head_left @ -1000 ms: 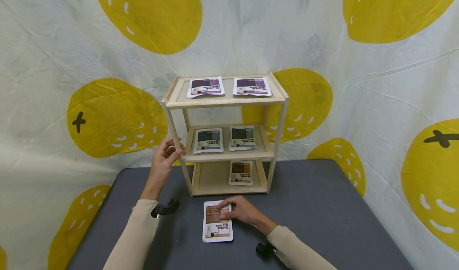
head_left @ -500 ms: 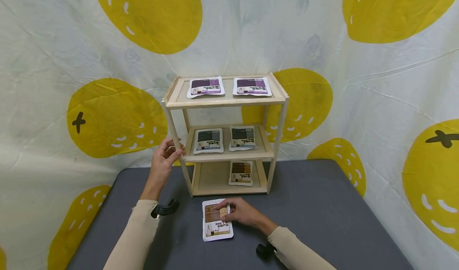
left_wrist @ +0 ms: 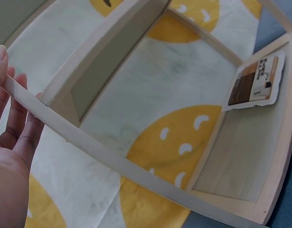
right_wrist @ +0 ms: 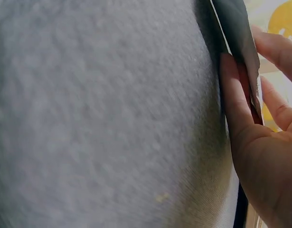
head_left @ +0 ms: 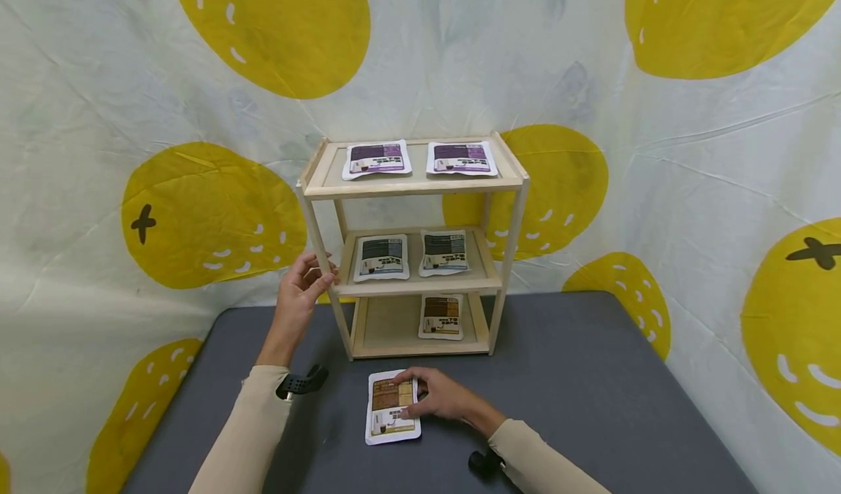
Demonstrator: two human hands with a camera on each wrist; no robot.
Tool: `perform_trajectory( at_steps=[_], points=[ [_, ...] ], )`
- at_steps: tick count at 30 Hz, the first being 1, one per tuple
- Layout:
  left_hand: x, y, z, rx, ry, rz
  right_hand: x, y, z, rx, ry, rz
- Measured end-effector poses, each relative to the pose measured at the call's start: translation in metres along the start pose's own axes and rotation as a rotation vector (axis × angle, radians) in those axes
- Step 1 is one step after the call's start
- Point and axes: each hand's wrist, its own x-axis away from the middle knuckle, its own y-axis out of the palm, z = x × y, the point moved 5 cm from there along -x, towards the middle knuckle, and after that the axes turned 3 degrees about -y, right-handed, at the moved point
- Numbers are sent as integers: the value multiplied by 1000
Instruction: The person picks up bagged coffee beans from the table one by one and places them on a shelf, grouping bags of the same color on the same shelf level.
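Note:
A three-tier wooden shelf [head_left: 415,191] stands at the back of the table. My left hand [head_left: 296,297] grips its left front post near the middle tier; the left wrist view shows thumb and fingers about the post [left_wrist: 84,139]. In front of the shelf, my right hand [head_left: 448,397] pinches the right edge of a flat white-bordered pouch [head_left: 389,398] with a brown label. In the right wrist view, a finger lies under the pouch [right_wrist: 237,28] while others are on its far side. A similar brown-labelled pouch [head_left: 442,315] lies on the bottom tier, right side.
Two purple-labelled pouches, a left one [head_left: 377,159] and a right one [head_left: 462,157], lie on the top tier. Two dark-labelled pouches, left [head_left: 382,256] and right [head_left: 444,252], lie on the middle tier. The dark grey table [head_left: 558,377] meets a fruit-patterned cloth [head_left: 420,49] behind.
The pouch at my right hand has shifted slightly left and turned a little, its right edge now between thumb and fingers. My left hand and the shelf have stayed put.

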Motion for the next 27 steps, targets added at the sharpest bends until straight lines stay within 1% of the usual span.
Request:
perform_trajectory(
  at_steps=[5,9,10,14,16,17,22,27],
  points=[
    [0,0,0,-9,13,-9,1,2,-1,15,-14,8],
    [0,0,1,-10,12,-2,2,1,-2,18,-24,4],
    [0,0,1,-12,8,1,2,1,-2,6,-24,5],
    [0,0,1,-8,-1,9,3,-2,-1,-101,-15,22],
    [0,0,1,-7,-1,9,3,-5,-1,-121,-28,36],
    [0,0,2,-6,0,9,3,-7,-2,-116,-38,42],
    [0,0,1,-9,2,4,0,-18,-7,-20,-88,79],
    [1,0,0,-8,1,2,-5,-28,-12,4,-101,118]
  ],
)
